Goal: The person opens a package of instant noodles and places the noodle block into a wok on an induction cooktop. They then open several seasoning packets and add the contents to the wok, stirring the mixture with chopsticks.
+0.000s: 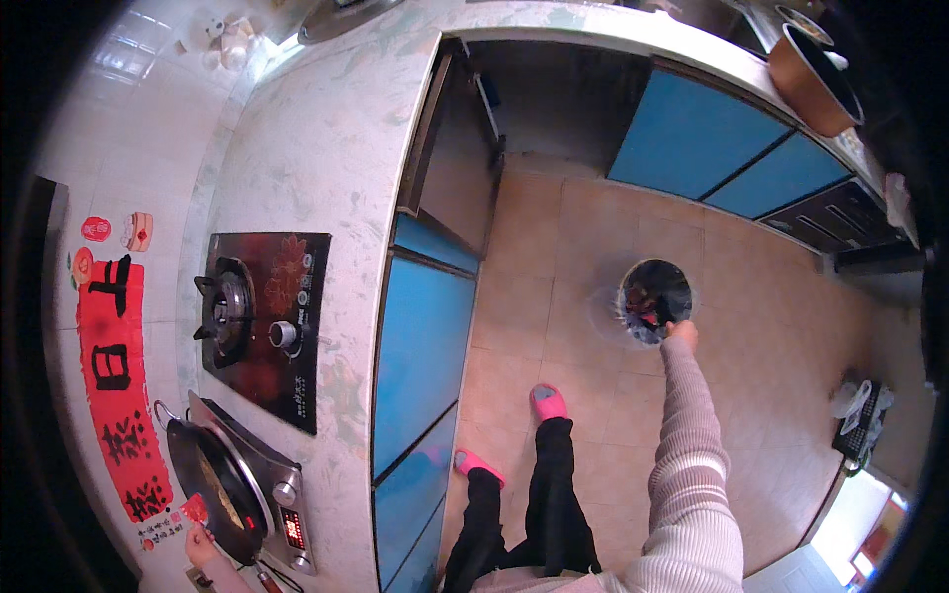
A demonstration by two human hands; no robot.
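My right hand (680, 335) reaches far forward, its fingers curled at the near edge of a round bin (656, 300) with a thin clear plastic liner. Dark and reddish contents show inside; whether my fingers grip the rim or something dark over it cannot be told. At the lower left, my left hand (200, 545) is raised beside a black frying pan (215, 493) with yellowish food in it. A small red piece (194, 510) appears at its fingertips; whether it is held or lies behind them is unclear. The pan sits on an electric cooktop (285, 493) with a lit display.
A gas hob (267, 326) is set in the pale countertop (348, 148), above blue cabinets (422, 356). A brown pot (812, 81) stands on the far counter. A black basket (856, 430) with plastic bags is on the tiled floor at the right. My pink slippers (549, 402) are below.
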